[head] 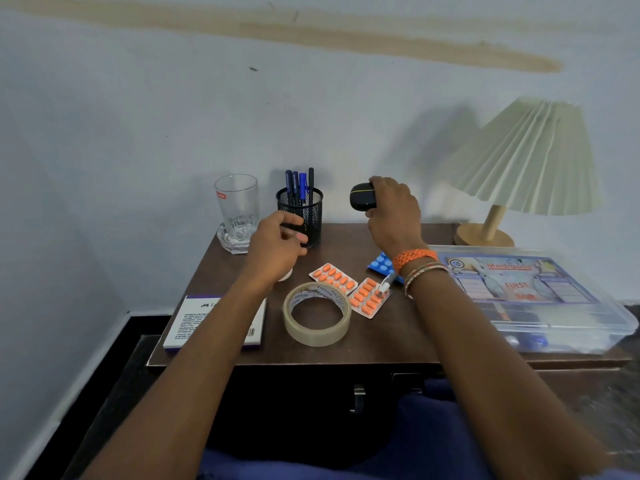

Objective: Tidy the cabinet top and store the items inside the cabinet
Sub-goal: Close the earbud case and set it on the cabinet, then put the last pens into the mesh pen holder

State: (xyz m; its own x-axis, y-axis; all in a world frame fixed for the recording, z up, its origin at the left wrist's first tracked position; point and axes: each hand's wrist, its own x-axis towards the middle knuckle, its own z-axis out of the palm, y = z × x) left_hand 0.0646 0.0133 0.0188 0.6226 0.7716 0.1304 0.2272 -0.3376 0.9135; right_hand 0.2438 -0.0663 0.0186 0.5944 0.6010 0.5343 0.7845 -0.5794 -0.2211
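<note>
Head view is looking down on a dark wooden cabinet top (398, 337), and the right hand (393, 211) is holding a small black case (361, 196) up in the air above the back of the surface, fingers wrapped firmly around it. The left hand (277, 245) is hovering just in front of the black mesh pen holder (304, 211), fingers loosely curled and slightly parted; whether they are touching the holder, I cannot tell. Blue and black pens (298, 187) are standing upright in that holder. A clear drinking glass (238, 213) is sitting at the back left corner. Nearer the front, a roll of tape (317, 313) is lying flat, with two orange pill strips (349, 285) just beside it and a blue pill strip (381, 263) partly hidden behind the right wrist. A white box (194, 327) is lying under the left forearm at the front left. On the right, a clear plastic first aid box (554, 306) is overhanging the edge, and a lamp (519, 168) with a pleated shade is standing behind it.
</note>
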